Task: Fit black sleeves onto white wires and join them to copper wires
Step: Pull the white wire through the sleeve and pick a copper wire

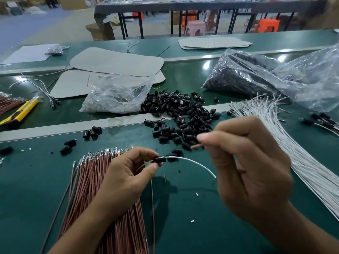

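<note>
Left hand: your left hand [126,173] has thumb and forefinger pinched on one black sleeve [159,159], held above the middle of the desk [201,226].
White wire: the white wire [192,162] comes out of the sleeve's right end and arcs over to your right palm.
Right hand: your right hand [251,162] is curled, thumb and forefinger nipping a brownish tip [194,146] — too blurred to name further.
Single copper wire: one copper wire [152,198] hangs from your left hand toward the near edge.
Copper wire bundle: the copper wire bundle [110,198] lies under your left wrist, running to the near edge, metal ends pointing away from you.
Loose sleeves: the pile of black sleeves [183,114] sits mid-desk, spilling over the metal strip [64,127].
White wire bundle: the white wire bundle [293,143] fans along the right edge.
Far side: a clear bag [117,96] left of the pile, a bag full of dark parts [247,77] toward the far right corner.
Left edge: a yellow utility knife [22,111] — lying flat.
</note>
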Available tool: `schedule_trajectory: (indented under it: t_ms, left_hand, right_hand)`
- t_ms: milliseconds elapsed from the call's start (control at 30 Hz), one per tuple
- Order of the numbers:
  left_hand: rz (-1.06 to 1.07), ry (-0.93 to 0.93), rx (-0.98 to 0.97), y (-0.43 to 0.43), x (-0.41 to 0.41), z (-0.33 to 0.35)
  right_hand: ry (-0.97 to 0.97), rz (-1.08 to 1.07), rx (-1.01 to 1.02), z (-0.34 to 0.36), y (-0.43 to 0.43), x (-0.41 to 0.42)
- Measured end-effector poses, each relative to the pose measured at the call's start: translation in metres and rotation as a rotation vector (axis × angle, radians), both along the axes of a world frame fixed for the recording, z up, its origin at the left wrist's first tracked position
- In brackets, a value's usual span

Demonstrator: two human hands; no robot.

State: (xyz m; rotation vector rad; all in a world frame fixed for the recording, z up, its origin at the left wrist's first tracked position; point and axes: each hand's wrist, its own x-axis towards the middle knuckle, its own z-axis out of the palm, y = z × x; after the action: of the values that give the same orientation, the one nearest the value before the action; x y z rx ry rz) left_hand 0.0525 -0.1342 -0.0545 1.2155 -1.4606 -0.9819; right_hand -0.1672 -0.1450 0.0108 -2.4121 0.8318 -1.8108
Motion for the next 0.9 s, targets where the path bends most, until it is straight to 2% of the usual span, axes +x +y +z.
schedule_trajectory:
  t_ms: [67,233,467,567,667,800,900]
  left_hand:
    - [-0.006,-0.016,-0.009,0.0,0.001,-0.001]
    - [0.006,-0.061,-0.024,-0.001,0.002,-0.002]
    - [0.024,0.079,0.011,-0.003,0.002,-0.001]
    - [-0.006,0.165,0.052,-0.005,0.006,-0.003]
    - [-0.02,0.177,0.063,-0.006,0.008,-0.004]
    - [-0.043,0.151,0.061,-0.006,0.01,-0.006]
    - [-0.035,0.163,0.055,-0.006,0.009,-0.005]
  right_hand:
    - [0.049,-0.01,0.029,-0.003,-0.008,-0.002]
    - [0.411,-0.009,0.273,-0.029,-0.018,0.008]
    - [0.658,0.062,0.165,-0.036,0.009,0.026]
    - [0.748,0.011,0.169,-0.038,0.014,0.031]
    - [0.686,-0.119,0.209,-0.033,0.003,0.021]
    - [0.35,-0.158,0.235,-0.024,-0.015,0.003]
    - [0.361,-0.14,0.252,-0.026,-0.015,0.006]
